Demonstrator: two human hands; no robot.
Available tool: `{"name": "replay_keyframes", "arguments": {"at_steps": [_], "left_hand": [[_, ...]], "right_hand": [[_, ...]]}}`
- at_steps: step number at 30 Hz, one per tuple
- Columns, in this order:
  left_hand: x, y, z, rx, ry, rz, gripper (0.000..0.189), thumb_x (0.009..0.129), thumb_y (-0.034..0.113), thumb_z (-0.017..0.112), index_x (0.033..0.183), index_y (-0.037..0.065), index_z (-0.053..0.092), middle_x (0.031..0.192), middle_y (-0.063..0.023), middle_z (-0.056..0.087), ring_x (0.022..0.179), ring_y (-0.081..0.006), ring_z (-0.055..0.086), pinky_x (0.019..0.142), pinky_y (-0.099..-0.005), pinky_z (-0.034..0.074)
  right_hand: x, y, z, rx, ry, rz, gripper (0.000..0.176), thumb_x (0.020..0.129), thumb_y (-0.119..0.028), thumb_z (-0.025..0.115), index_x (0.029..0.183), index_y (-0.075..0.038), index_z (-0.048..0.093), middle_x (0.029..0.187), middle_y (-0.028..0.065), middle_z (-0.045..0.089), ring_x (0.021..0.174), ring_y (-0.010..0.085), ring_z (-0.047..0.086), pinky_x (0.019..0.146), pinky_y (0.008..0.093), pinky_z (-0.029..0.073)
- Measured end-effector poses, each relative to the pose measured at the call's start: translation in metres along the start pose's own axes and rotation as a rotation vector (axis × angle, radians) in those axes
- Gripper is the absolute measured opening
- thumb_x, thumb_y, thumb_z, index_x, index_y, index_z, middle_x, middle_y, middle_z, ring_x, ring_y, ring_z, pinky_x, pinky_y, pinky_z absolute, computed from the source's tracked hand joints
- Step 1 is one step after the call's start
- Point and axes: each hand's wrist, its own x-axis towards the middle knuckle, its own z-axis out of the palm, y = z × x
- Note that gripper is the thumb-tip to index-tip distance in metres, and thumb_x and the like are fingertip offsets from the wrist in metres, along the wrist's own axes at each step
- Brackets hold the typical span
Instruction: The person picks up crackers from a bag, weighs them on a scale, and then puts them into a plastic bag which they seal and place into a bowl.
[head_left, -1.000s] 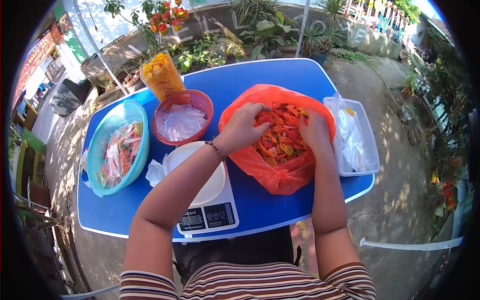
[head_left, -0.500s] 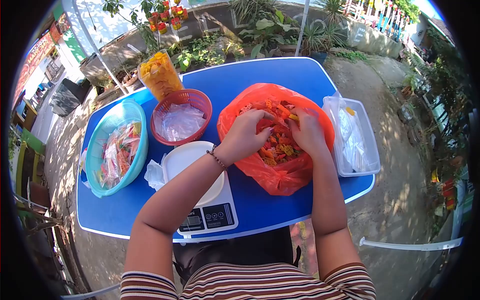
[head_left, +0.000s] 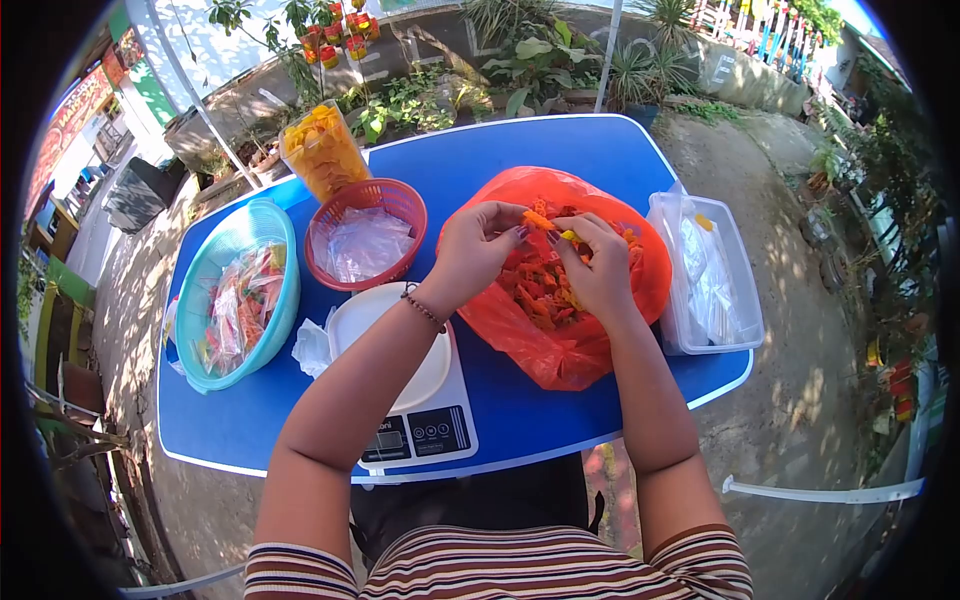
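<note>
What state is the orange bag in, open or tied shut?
Open. The orange bag has its mouth spread wide, the crackers inside are exposed, and the left hand and right hand pinch pieces over it.

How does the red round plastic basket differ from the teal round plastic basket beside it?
The teal round plastic basket looks larger than the red round plastic basket. The teal one holds filled packets of colourful snacks; the red one holds crumpled clear plastic bags. The red one sits farther from the person. Both are open-topped and stand on the blue table.
</note>
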Motion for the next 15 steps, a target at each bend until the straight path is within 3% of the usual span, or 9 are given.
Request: {"name": "replay_keyframes", "arguments": {"at_steps": [2,5,8,14,15], "left_hand": [[-0.001,0.001,-0.002,-0.030,0.009,-0.002,0.029,0.098,0.001,0.062,0.125,-0.008,0.059,0.118,-0.0130,0.069,0.110,-0.0158,0.067,0.099,-0.0289,0.054],[-0.004,-0.001,-0.003,-0.097,-0.005,0.010,0.030,0.099,0.004,0.062,0.127,-0.005,0.059,0.119,-0.0122,0.069,0.111,-0.0164,0.067,0.099,-0.0295,0.055],[-0.017,0.019,-0.003,-0.224,-0.005,-0.087,0.032,0.100,0.008,0.062,0.130,-0.004,0.058,0.119,-0.0115,0.069,0.111,-0.0155,0.067,0.096,-0.0302,0.056],[-0.039,0.023,-0.011,-0.311,0.032,-0.083,0.033,0.100,0.014,0.063,0.129,-0.002,0.058,0.120,-0.0117,0.069,0.106,-0.0142,0.068,0.090,-0.0308,0.060],[-0.046,0.025,-0.012,-0.289,0.060,-0.067,0.033,0.100,0.014,0.064,0.128,-0.002,0.059,0.118,-0.0112,0.070,0.104,-0.0137,0.069,0.088,-0.0297,0.060]], "right_hand": [[0.002,-0.001,-0.003,-0.074,0.091,-0.077,0.021,0.085,0.001,0.068,0.106,0.003,0.071,0.092,0.0130,0.068,0.081,0.0249,0.068,0.070,0.0324,0.052],[0.002,-0.003,-0.006,-0.065,0.118,-0.021,0.025,0.083,0.004,0.068,0.108,0.002,0.070,0.094,0.0131,0.068,0.087,0.0240,0.068,0.074,0.0311,0.053],[0.000,-0.010,-0.002,0.029,0.137,-0.131,0.024,0.083,0.005,0.069,0.106,0.001,0.069,0.093,0.0111,0.069,0.085,0.0216,0.070,0.073,0.0288,0.054],[-0.013,-0.030,0.010,0.228,0.017,-0.061,0.014,0.086,-0.002,0.076,0.095,-0.002,0.066,0.087,0.0056,0.071,0.072,0.0125,0.069,0.064,0.0252,0.054],[-0.016,-0.035,0.014,0.295,0.007,-0.055,0.014,0.087,-0.002,0.077,0.097,-0.001,0.066,0.087,0.0012,0.068,0.074,0.0050,0.060,0.066,0.0207,0.049]]}}
